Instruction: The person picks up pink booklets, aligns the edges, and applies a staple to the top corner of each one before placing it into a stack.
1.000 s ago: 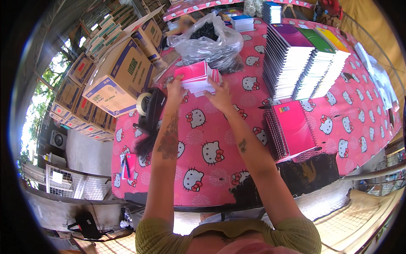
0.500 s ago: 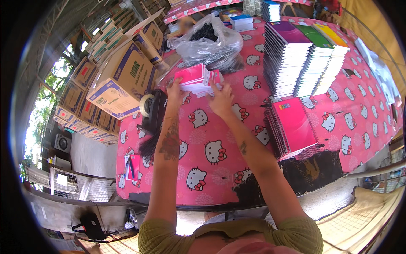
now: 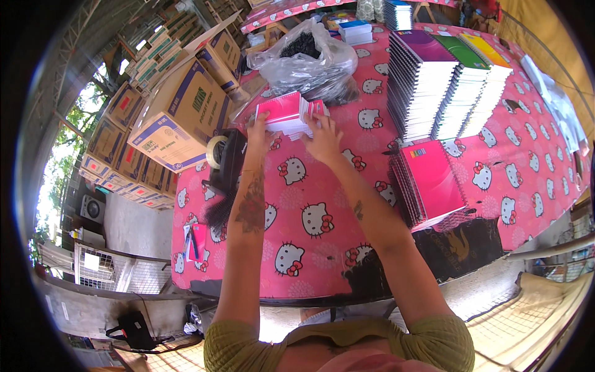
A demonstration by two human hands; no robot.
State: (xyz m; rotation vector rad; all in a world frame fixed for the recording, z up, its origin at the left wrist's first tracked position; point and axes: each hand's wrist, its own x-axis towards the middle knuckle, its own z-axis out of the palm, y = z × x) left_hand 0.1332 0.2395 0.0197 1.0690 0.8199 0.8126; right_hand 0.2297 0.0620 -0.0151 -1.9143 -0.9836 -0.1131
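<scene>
Small pink-covered notepads (image 3: 282, 106) are stacked on the table, just this side of a clear plastic bag. A narrower, uneven group of pink pads (image 3: 315, 109) adjoins the stack on its right. My left hand (image 3: 258, 132) grips the stack's left end, thumb over the top cover, the other fingers partly hidden. At the right end my right hand (image 3: 325, 137) has its fingers bent around the pads' near side. The plastic bag (image 3: 310, 71) holds black coils. Larger pink spiral notebooks (image 3: 431, 180) lie in a pile to the right of my right forearm.
Tall purple, green and yellow spiral-notebook stacks (image 3: 427, 80) stand at the far right. A black tape dispenser (image 3: 230, 158) with a tape roll sits left of my left forearm, near loose black coils (image 3: 218, 214). Cardboard boxes (image 3: 180, 124) crowd the left side. Pink patterned cloth (image 3: 310, 186) covers the table.
My right hand has shifted slightly at the right end of the stack, and the pads there sit a little closer together. My left hand keeps its hold.
</scene>
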